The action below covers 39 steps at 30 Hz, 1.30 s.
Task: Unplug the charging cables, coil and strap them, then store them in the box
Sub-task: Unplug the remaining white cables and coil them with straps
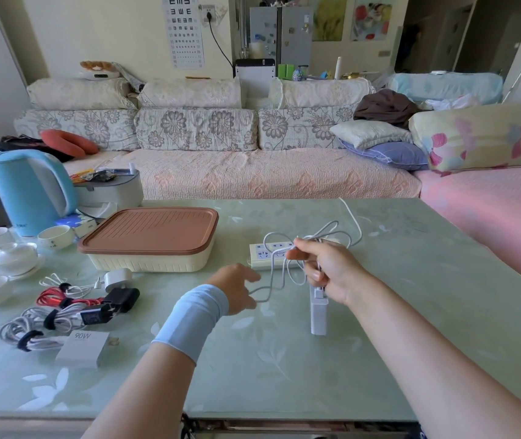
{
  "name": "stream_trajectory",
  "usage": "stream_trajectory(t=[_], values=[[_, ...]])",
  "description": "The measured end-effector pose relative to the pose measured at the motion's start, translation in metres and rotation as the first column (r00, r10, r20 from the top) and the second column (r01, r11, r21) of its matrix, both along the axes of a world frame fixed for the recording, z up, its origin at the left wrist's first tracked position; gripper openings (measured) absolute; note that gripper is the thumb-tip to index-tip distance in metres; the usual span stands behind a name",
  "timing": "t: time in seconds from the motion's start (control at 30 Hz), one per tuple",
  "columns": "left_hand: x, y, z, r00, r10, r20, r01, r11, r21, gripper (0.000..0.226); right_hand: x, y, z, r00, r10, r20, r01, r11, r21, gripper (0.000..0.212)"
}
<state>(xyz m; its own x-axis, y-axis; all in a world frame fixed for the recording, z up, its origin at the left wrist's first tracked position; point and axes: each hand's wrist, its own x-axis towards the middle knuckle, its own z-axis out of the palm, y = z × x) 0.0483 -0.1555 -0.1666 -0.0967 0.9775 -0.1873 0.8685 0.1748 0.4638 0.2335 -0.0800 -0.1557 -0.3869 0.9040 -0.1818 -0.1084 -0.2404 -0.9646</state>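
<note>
White cable point(271, 274): limp, light; loops are bunched above the table point(379, 312).
Right hand point(325, 270): fingers are curled round the loops; charger point(318, 315) is hung beneath.
Left hand point(237, 288): at lowest loop; pinch cannot be told.
Hold: best taken beside charger.

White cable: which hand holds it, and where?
Right hand grips the white cable's gathered loops, charger directly below; left hand meets its lower loop, grip unclear.

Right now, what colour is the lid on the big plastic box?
The flat ribbed plastic lid is reddish brown, seen best in the head view.
</note>
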Motion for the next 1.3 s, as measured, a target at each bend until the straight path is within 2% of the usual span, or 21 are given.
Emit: stream_trajectory(t=[0.07,0.1,0.17,0.23,0.3,0.4,0.5,0.6,0.67,0.77,0.8,0.9,1.03,1.17,1.2,1.3], values=[[0.008,0.0,-0.005,0.973,-0.111,0.204,0.106,0.994,0.033,0.07,-0.002,-0.004,0.002,0.999,0.024,0.035,-0.025,0.999,0.025,0.012],[0.013,0.001,-0.005,0.952,-0.133,0.275,0.12,0.991,0.064,0.07,-0.001,-0.005,0.003,0.998,0.034,0.046,-0.036,0.999,0.031,0.013],[0.018,0.003,-0.006,0.927,-0.073,0.368,0.017,0.988,0.152,0.061,0.0,-0.007,0.004,0.997,0.042,0.061,-0.044,0.998,0.041,0.014],[0.023,0.003,-0.005,0.922,-0.015,0.386,-0.101,0.955,0.279,0.052,0.0,-0.008,0.005,0.997,0.043,0.066,-0.047,0.998,0.049,0.015],[0.029,0.002,-0.001,0.921,-0.014,0.39,-0.136,0.926,0.353,0.041,0.0,-0.01,0.006,0.997,0.051,0.065,-0.054,0.997,0.053,0.015],[0.036,0.002,0.005,0.933,-0.008,0.359,-0.106,0.949,0.296,0.022,0.0,-0.01,0.006,0.997,0.031,0.067,-0.036,0.997,0.074,0.016],[0.039,0.001,0.009,0.926,0.002,0.377,-0.074,0.981,0.177,0.024,-0.001,-0.013,0.005,0.999,0.016,0.046,-0.021,0.995,0.099,0.016],[0.037,0.001,0.011,0.859,-0.049,0.51,-0.042,0.985,0.166,0.029,-0.006,-0.016,0.004,0.998,0.019,0.057,-0.028,0.987,0.158,0.021],[0.035,0.001,0.012,0.784,-0.042,0.62,-0.102,0.975,0.196,0.027,-0.007,-0.018,0.005,0.995,0.032,0.098,-0.05,0.981,0.189,0.021],[0.034,-0.001,0.014,0.569,0.003,0.822,-0.248,0.954,0.169,0.024,-0.006,-0.022,0.008,0.973,0.136,0.188,-0.175,0.962,0.21,0.015],[0.034,-0.001,0.013,0.524,0.001,0.851,-0.258,0.953,0.158,0.024,-0.007,-0.023,0.008,0.956,0.195,0.219,-0.242,0.947,0.211,0.015],[0.037,-0.003,0.014,0.475,-0.047,0.879,-0.249,0.951,0.186,0.026,-0.004,-0.027,0.015,0.923,0.224,0.312,-0.29,0.939,0.186,0.014],[0.039,-0.003,0.018,0.531,-0.086,0.843,-0.278,0.922,0.27,0.027,0.003,-0.024,0.022,0.835,0.255,0.488,-0.371,0.915,0.157,0.023],[0.042,0.0,0.018,0.504,-0.095,0.858,-0.344,0.889,0.301,0.031,0.005,-0.024,0.028,0.752,0.264,0.604,-0.409,0.905,0.113,0.025],[0.041,0.0,0.019,0.48,-0.08,0.874,-0.394,0.87,0.296,0.031,0.007,-0.024,0.03,0.719,0.294,0.63,-0.448,0.889,0.097,0.019],[0.031,0.001,0.025,0.304,-0.056,0.951,-0.533,0.817,0.218,0.029,0.01,-0.026,0.034,0.669,0.372,0.643,-0.527,0.848,0.058,0.013]])
